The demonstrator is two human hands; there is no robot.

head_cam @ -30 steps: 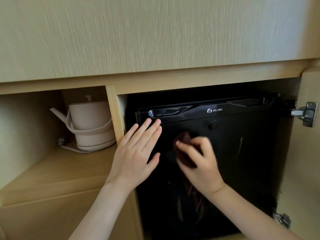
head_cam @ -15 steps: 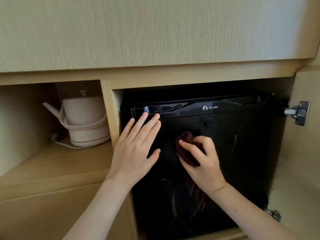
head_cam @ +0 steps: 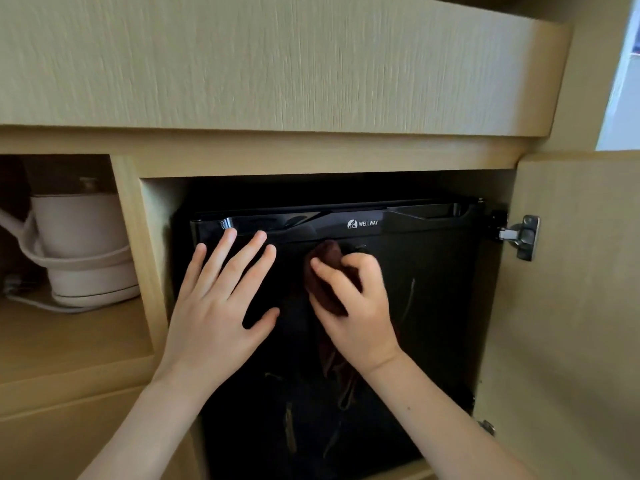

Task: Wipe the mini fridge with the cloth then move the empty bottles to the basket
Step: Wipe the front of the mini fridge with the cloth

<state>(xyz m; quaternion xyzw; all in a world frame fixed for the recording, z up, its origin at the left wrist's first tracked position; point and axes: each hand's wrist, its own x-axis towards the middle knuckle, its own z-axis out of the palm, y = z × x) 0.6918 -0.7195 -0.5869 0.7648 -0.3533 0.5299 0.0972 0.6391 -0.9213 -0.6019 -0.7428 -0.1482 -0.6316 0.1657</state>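
Observation:
A glossy black mini fridge point(head_cam: 433, 306) with a white logo sits shut inside a wooden cabinet bay. My left hand point(head_cam: 218, 306) lies flat with fingers spread on the upper left of the fridge door, fingertips near the top handle strip. My right hand point(head_cam: 356, 306) presses a dark brown cloth point(head_cam: 325, 271) against the door just below the logo; part of the cloth hangs down under my palm. No bottles and no basket are in view.
A pale pink electric kettle point(head_cam: 79, 244) with its cord stands on the shelf in the left bay. The cabinet door point(head_cam: 571, 306) stands open on the right, on a metal hinge point(head_cam: 519, 235). A wooden panel point(head_cam: 277, 64) overhangs above.
My right hand has slid the cloth a little upward on the door, closer to the logo. My left hand stays flat on the door. The camera has shifted to the right.

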